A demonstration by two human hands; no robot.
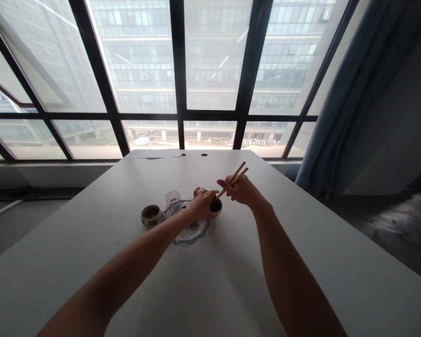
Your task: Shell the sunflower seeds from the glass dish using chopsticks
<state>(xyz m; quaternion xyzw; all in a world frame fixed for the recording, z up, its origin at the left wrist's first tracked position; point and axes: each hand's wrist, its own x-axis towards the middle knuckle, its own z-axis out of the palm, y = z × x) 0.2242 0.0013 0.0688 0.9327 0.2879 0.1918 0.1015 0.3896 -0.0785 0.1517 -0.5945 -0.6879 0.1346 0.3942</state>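
My left hand [202, 204] is closed around a small dark-filled cup [216, 206], which is held over the right edge of a clear scalloped glass plate [189, 239]. A pair of wooden chopsticks [236, 176] is gripped by my right hand [239, 189], their tips pointing down into the cup. What lies in the cup is too dark to make out. My left forearm hides part of the plate and whatever lies on it.
Left of the plate stands a round pot [151, 216] with dark lettering on its side. A small clear plastic tub [172, 198] with pale contents sits behind the plate. Paper sheets [156, 153] lie at the far end of the white table [182, 299], near two round holes.
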